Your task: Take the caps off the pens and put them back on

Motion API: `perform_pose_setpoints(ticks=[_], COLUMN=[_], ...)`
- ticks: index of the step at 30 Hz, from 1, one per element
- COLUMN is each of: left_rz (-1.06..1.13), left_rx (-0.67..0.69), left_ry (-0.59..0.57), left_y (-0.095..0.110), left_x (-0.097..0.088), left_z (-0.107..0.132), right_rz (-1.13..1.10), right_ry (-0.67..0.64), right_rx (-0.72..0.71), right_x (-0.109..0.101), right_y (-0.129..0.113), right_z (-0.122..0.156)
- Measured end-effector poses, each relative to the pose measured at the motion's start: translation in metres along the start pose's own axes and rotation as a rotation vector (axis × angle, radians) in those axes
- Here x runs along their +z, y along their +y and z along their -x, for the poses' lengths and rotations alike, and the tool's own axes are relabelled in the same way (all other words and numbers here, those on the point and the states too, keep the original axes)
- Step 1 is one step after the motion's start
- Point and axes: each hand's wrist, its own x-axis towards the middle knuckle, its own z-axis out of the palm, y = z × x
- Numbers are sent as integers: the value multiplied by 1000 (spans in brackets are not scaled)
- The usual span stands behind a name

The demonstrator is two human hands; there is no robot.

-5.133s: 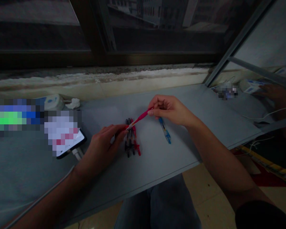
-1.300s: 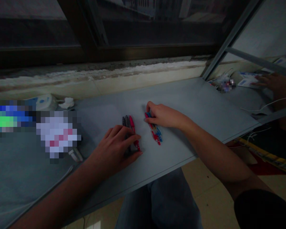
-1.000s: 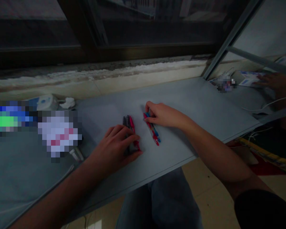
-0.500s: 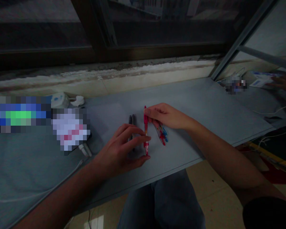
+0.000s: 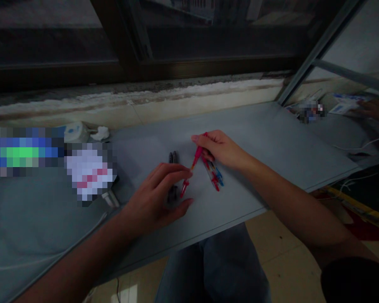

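My right hand (image 5: 219, 147) pinches a red pen (image 5: 197, 156) near its capped upper end, between thumb and fingers. The pen has a clear lower barrel and slants down to the left. Around its lower end my left hand (image 5: 164, 189) is open, thumb apart from the fingers, with fingertips close to the barrel; whether they touch it I cannot tell. Under my right hand, another red pen (image 5: 214, 181) and a blue pen (image 5: 219, 177) lie side by side on the grey table (image 5: 240, 193). Two black pens (image 5: 173, 157) lie partly hidden behind my left fingers.
To the left are a blurred-out white item (image 5: 90, 172), a white charger-like box (image 5: 76, 131), crumpled white tissue (image 5: 100, 133) and a white cable (image 5: 44, 259). Another person's hand (image 5: 377, 108) rests on papers at the far right, beyond a metal post (image 5: 298, 75). A window ledge borders the back.
The red pen has tilted from upright to slanting, its lower end swinging left. My left thumb has come away from the pen's bottom end.
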Motion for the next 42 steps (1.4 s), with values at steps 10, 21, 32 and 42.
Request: perform_pose_setpoints(ticks=[10,21,32,42], left_rz=[-208,-276,-147,28], left_rx=[-182,-87,-305,-449], left_ry=[146,128,90,79], left_y=[-3,1,2,-9], left_x=[1,-2,-3,0], left_z=[1,3,2,4], right_rz=[-69,-225,-71,19], right_ry=[4,-142,-298,-269], right_rx=[38,92,-132,-88], right_x=[4,6,-4,-15], right_y=[-6,-7,-12,-11], right_z=[4,6,9,4])
